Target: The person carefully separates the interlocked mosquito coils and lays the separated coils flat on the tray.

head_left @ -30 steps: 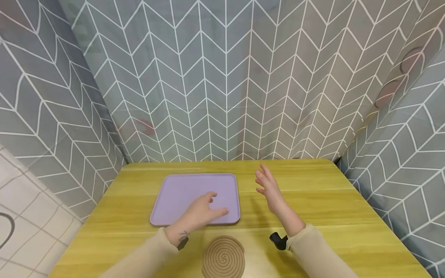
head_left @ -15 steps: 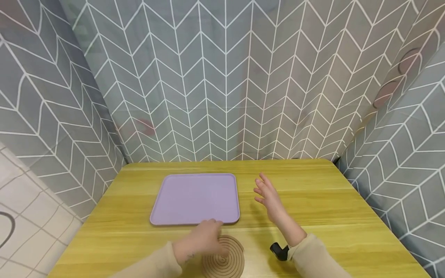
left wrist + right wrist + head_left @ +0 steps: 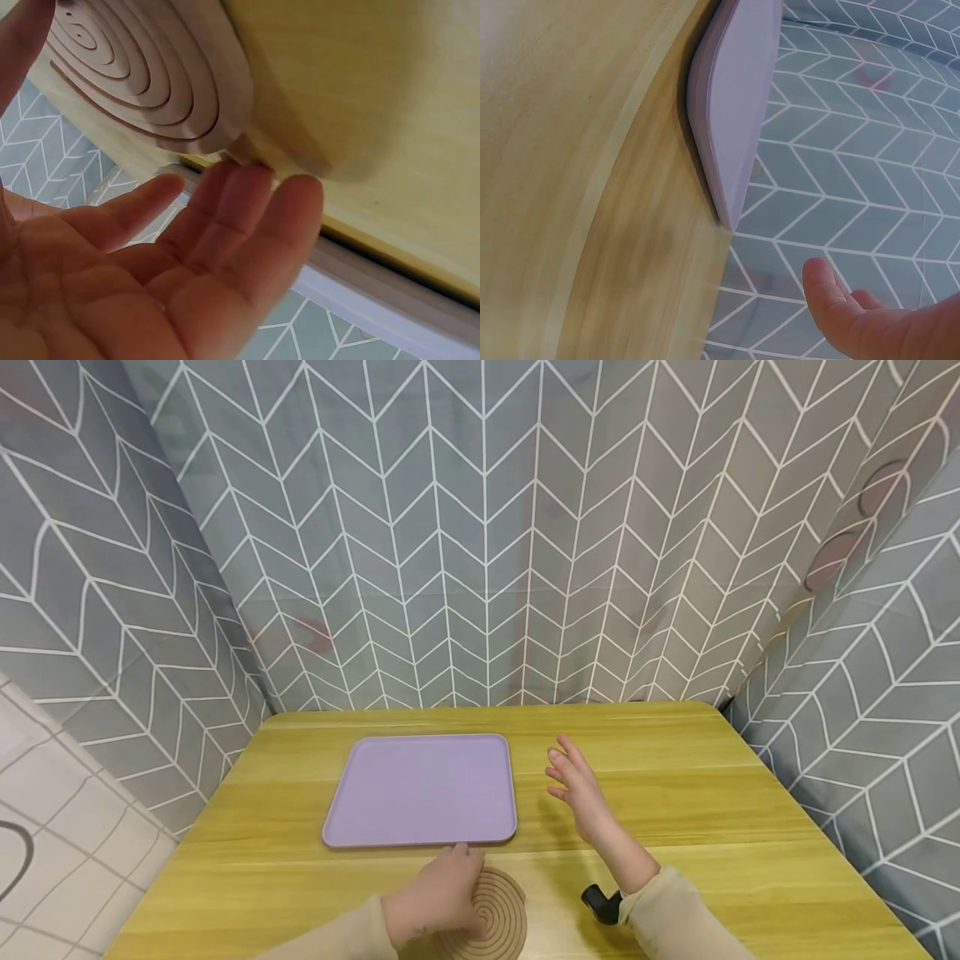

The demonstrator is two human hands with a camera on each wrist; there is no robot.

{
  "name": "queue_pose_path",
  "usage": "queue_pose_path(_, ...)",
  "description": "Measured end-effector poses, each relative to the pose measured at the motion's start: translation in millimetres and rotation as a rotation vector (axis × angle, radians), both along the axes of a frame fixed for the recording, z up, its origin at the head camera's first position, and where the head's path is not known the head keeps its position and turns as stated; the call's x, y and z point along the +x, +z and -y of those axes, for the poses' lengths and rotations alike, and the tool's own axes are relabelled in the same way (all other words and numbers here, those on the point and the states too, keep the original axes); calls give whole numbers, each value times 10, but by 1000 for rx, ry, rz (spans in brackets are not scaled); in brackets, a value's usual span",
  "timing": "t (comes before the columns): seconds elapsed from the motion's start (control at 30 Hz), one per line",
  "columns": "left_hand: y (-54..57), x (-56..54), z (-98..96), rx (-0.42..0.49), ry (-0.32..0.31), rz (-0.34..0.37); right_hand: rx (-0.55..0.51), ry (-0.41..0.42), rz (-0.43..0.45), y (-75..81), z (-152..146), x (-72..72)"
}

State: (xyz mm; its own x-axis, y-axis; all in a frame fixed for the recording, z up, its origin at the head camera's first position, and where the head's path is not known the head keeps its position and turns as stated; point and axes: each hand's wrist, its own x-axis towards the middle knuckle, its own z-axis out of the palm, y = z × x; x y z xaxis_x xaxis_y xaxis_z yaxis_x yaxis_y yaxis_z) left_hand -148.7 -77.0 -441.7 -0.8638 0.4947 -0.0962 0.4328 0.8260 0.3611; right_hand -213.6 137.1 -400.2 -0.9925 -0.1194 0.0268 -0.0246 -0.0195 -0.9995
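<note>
A round tan disc cut with a spiral groove (image 3: 504, 910) lies near the table's front, seemingly a coaster or trivet. My left hand (image 3: 444, 892) is over its left side and hides part of it. In the left wrist view, the fingertips come close to the rim of the spiral disc (image 3: 187, 90) and the thumb is by its middle; a wide gap shows between thumb and fingers. Contact is hard to judge. My right hand (image 3: 581, 789) hovers right of the lilac tray (image 3: 423, 789), fingers loosely extended, holding nothing.
The tray lies flat on the yellow wooden table (image 3: 660, 793), behind the disc. A small black device (image 3: 600, 903) sits at my right wrist. Grey curtains (image 3: 480, 535) with white chevrons hang behind and at both sides of the table.
My left hand has come back from above the tray, toward me, to the spiral disc. The right hand has dipped slightly. The tray and disc remain where they were.
</note>
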Motion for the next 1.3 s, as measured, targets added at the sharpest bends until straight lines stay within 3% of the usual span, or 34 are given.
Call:
queue_pose_path(0.3,-36,-52,17,0,15,-2,-8,0,7,-22,-5,-12)
queue_pose_path(0.63,-33,-109,42,43,30,97,-9,0,10,-32,-1,-15)
queue_pose_path(0.97,-6,-101,33,68,30,120,7,2,13,-32,-3,-19)
queue_pose_path(1.3,57,-155,73,323,5,311,18,12,55,-55,47,-32)
